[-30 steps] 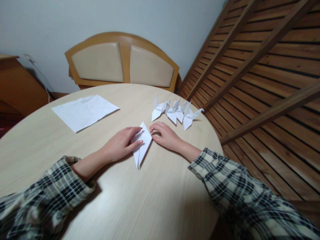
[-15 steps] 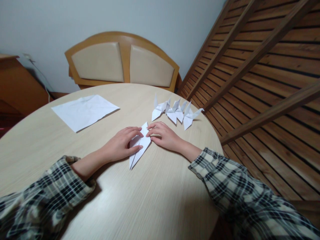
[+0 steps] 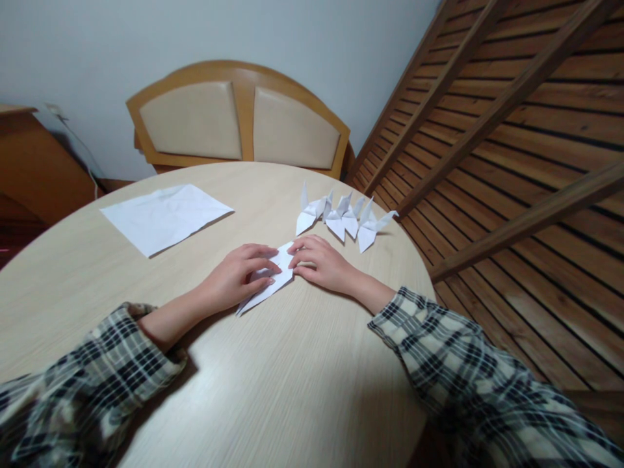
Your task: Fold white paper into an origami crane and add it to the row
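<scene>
A folded white paper piece (image 3: pixel 271 284), long and pointed, lies flat on the round light wooden table (image 3: pixel 273 377). My left hand (image 3: pixel 234 278) rests on its left half with fingers stretched flat, pressing it down. My right hand (image 3: pixel 322 262) touches the piece's upper right corner, fingers bent with the tips on the paper. Its pointed tail sticks out toward me and to the left from under the left hand. Both arms wear plaid sleeves.
Several finished white paper cranes (image 3: pixel 344 216) stand in a row just beyond my right hand. A flat white sheet (image 3: pixel 164 216) lies at the far left of the table. A wooden chair (image 3: pixel 238 120) stands behind the table; a slatted wooden wall (image 3: pixel 511 149) runs along the right.
The folded piece has turned clockwise under my hands: its tail, which pointed toward me, now points left. Both hands stayed on it and shifted slightly.
</scene>
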A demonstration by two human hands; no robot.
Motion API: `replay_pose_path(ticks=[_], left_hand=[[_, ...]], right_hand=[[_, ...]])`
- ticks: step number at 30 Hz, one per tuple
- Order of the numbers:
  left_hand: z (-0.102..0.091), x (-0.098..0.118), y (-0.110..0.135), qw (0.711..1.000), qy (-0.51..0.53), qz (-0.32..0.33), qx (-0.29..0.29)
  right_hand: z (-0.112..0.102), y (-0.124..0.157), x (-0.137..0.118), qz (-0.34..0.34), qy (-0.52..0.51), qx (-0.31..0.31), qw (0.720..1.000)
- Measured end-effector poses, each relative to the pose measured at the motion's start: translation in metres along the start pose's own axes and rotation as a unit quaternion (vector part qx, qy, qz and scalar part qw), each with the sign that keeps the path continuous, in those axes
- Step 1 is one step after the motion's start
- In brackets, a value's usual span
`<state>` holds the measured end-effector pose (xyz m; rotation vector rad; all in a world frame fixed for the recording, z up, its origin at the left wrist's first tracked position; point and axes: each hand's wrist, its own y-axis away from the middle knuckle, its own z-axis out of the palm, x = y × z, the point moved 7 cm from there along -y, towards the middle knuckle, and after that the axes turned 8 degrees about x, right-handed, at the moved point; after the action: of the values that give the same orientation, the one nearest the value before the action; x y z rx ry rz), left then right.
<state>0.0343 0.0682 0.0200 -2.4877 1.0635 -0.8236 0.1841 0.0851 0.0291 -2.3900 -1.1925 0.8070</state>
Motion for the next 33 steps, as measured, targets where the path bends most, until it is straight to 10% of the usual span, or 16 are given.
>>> replay_pose_path(ticks=[33], left_hand=[[0.003, 0.009, -0.003, 0.999, -0.010, 0.001, -0.034]], right_hand=[[0.006, 0.001, -0.009, -0.019, -0.036, -0.058, 0.998]])
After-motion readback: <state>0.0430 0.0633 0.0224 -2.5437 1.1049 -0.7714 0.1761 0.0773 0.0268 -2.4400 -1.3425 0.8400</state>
